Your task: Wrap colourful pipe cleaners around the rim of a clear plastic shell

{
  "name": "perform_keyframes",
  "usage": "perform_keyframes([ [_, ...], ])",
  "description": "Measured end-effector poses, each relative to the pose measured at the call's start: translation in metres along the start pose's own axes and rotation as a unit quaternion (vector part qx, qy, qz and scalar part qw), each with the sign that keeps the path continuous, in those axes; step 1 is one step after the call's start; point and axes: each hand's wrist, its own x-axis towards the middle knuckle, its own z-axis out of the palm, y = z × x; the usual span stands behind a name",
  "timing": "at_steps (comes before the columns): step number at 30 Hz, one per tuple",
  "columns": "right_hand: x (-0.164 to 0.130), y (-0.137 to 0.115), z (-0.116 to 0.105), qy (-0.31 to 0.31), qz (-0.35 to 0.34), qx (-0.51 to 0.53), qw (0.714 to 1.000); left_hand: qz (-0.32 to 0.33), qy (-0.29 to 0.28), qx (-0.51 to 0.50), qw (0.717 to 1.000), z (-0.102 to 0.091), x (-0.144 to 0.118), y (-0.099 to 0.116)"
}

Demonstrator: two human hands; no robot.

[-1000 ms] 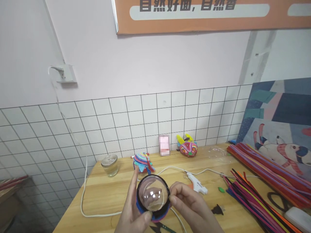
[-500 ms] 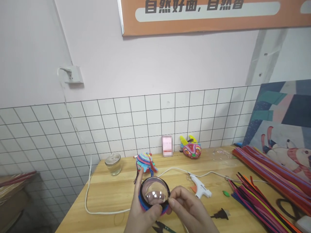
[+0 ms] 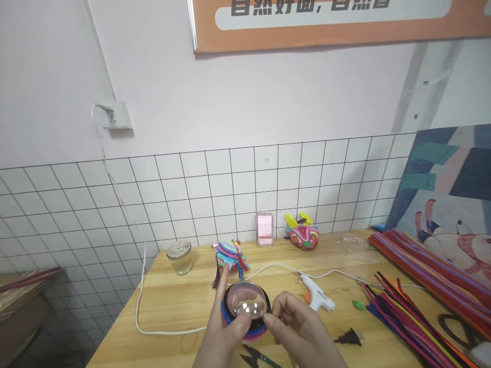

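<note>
A clear half-dome [image 3: 245,297] has a black fuzzy rim, with blue and pink fuzzy rows below it. My left hand [image 3: 226,327] is closed around its left side, thumb over the lower rim and index finger stretched up along the edge. At the rim's right side, thumb and fingertips of my right hand [image 3: 295,327] are pinched together; the bit between them, perhaps the end of the black strip, is too small to make out. Just below lie dark thread snips [image 3: 261,355], partly cut off by the frame.
Behind the hands stand a striped pipe-cleaner figure [image 3: 230,255], a pink animal head [image 3: 304,236] and a glass jar [image 3: 180,256]. To the right lie a white glue gun [image 3: 316,291], a black plug [image 3: 350,337] and bundles of pipe cleaners [image 3: 406,317]. A white cord [image 3: 169,333] crosses the table.
The dome has tipped slightly, and my left thumb has shifted up onto its lower edge. My right hand stays pinched at the rim. The view has shifted a little.
</note>
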Motion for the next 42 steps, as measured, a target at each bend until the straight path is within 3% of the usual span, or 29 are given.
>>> perform_keyframes([
  [5,0.002,0.009,0.000,0.054,-0.013,-0.028,0.998,-0.041,-0.014,-0.039,0.998,0.000,-0.002,0.004],
  [11,0.001,0.008,0.006,-0.011,-0.010,0.074,0.997,-0.041,-0.018,-0.056,0.997,0.000,-0.002,0.004],
  [18,0.000,0.015,0.008,0.042,0.014,0.050,0.998,-0.026,-0.010,-0.009,1.000,-0.005,-0.001,0.000],
  [24,0.000,0.020,0.011,0.037,-0.003,0.040,0.999,-0.026,-0.031,0.015,0.999,0.001,-0.006,0.008],
  [33,-0.005,0.021,0.017,0.072,-0.019,0.025,0.997,0.010,-0.014,0.050,0.999,0.008,-0.005,0.008],
  [42,-0.009,0.011,0.014,0.026,0.002,0.120,0.992,0.059,0.067,0.024,0.996,-0.005,-0.001,0.009],
])
